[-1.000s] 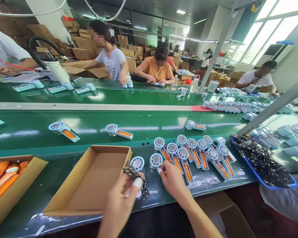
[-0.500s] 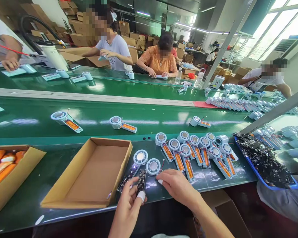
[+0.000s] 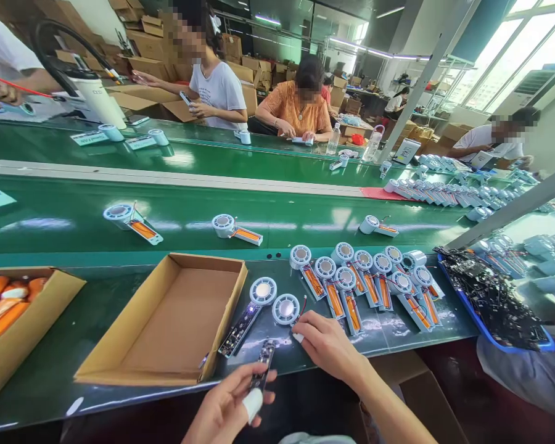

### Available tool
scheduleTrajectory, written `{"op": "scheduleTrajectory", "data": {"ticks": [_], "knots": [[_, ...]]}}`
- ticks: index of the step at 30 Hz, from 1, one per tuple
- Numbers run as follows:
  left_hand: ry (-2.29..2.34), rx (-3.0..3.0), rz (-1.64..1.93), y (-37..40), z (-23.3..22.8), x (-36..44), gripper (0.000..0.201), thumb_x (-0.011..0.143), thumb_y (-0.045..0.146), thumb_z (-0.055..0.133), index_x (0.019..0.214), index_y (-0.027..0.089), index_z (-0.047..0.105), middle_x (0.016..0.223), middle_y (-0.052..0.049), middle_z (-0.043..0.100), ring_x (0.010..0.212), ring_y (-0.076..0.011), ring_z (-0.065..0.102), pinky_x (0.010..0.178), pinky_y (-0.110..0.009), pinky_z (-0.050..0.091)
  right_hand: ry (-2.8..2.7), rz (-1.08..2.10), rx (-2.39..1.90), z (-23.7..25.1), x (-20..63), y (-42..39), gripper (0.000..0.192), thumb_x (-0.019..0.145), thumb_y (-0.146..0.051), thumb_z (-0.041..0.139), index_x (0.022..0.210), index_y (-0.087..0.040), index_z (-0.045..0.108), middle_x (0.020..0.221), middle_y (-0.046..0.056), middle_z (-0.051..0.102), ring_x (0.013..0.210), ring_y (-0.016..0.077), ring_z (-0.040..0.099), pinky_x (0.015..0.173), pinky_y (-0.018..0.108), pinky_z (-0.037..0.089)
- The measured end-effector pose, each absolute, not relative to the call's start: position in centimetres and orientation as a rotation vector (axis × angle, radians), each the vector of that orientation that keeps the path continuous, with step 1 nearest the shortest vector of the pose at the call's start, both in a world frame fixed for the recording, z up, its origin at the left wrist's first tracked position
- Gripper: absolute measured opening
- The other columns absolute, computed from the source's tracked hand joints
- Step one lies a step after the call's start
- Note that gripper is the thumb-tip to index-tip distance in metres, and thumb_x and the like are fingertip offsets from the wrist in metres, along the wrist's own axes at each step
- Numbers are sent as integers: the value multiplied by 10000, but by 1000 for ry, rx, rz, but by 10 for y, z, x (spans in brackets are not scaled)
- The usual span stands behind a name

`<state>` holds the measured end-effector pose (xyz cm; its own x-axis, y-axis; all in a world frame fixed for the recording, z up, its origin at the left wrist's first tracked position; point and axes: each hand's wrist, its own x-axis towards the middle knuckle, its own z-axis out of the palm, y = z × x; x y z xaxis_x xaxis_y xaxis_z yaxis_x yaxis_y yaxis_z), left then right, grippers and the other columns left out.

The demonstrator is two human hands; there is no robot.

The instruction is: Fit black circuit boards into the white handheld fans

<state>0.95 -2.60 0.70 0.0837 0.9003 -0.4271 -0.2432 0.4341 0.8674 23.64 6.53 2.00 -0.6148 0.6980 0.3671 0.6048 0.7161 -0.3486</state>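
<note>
A shallow cardboard box [image 3: 166,327] sits beyond and left of the person's left hand [image 3: 231,398], and a blue tray [image 3: 522,347] heaped with dark parts [image 3: 485,296] lies well right of the right hand [image 3: 329,342]. The right hand bends in at a round-headed fan unit [image 3: 285,309], its grip too hidden to tell; the left hand is clamped on a narrow circuit board [image 3: 266,353].

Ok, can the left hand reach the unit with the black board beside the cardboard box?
Probably yes: the unit lies just beyond the left hand, nothing visibly between, though that hand holds a circuit board.
</note>
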Motion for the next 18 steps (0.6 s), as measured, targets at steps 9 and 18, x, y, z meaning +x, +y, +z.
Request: {"op": "scheduleTrajectory", "data": {"ticks": [9,18], "knots": [[1695,1417,773,-11,1,27,360,840,544,596,651,247,671,456,37,497,450,-164,503,487,-264,405,-2327,522,-982,18,233,71,224,1005,-154,473,1096,-181,676,995,93,722,878,191,684,757,283,533],[1436,1586,964,32,26,47,333,941,396,460,1035,209,718,1164,-130,732,1125,-269,679,991,-376,520,-1923,999,-1057,20,226,66,221,940,-146,549,1022,-209,744,965,64,733,896,184,691,809,299,548]]}}
